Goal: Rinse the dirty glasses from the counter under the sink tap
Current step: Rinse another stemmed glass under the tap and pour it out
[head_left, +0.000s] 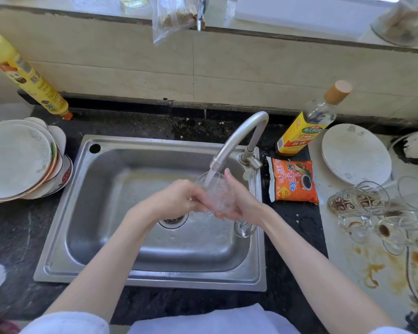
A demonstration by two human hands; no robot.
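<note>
Head view: both hands, left hand [179,197] and right hand [237,198], grip one clear stemmed glass [219,194] under the running steel tap [239,138], while several brown-stained glasses [372,213] wait unrinsed on the desk [348,261].

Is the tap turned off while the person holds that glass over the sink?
No, a stream of water runs from the tap into the glass, which the left hand and right hand hold over the sink.

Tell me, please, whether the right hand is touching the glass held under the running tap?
Touching. The head view shows the right hand cupped against the glass, palm and fingers wrapped round its side, while the left hand pinches the other side.
</note>
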